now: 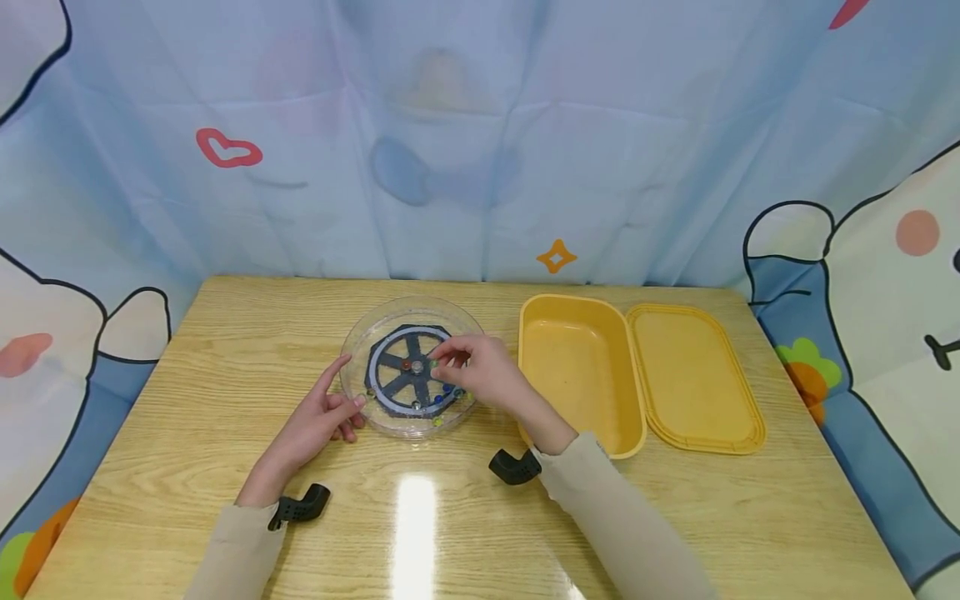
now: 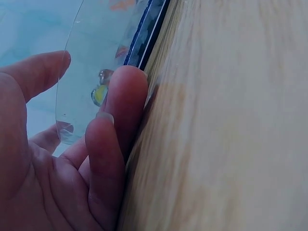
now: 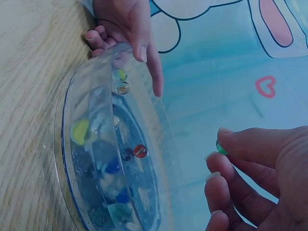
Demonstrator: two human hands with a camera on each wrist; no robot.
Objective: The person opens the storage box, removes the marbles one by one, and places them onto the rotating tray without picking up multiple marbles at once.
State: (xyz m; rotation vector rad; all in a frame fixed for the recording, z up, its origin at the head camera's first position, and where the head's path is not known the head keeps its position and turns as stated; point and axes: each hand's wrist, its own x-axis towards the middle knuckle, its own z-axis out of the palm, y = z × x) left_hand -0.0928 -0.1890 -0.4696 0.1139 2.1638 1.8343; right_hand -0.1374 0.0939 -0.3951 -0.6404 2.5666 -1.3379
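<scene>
A round clear dish [image 1: 382, 315] with a dark spoked-wheel pattern [image 1: 413, 343] sits on the table, several glass marbles inside. Among them are a red-orange marble [image 3: 140, 151], a blue marble [image 1: 438, 400] and a yellow marble [image 1: 438, 422]. My left hand [image 1: 324, 417] rests against the dish's left wall, index and thumb extended and apart at the rim. The lower fingers of that hand bend loosely in the left wrist view. Above the dish's right half, my right hand [image 1: 483, 367] pinches a green marble [image 3: 221, 149] between thumb and fingertips, mostly covered by them.
To the right of the dish stands a yellow plastic box [image 1: 573, 367], partly behind the right forearm. Its flat yellow lid [image 1: 697, 379] lies beside it. A printed blue curtain [image 1: 480, 167] hangs behind the wooden table [image 1: 262, 333].
</scene>
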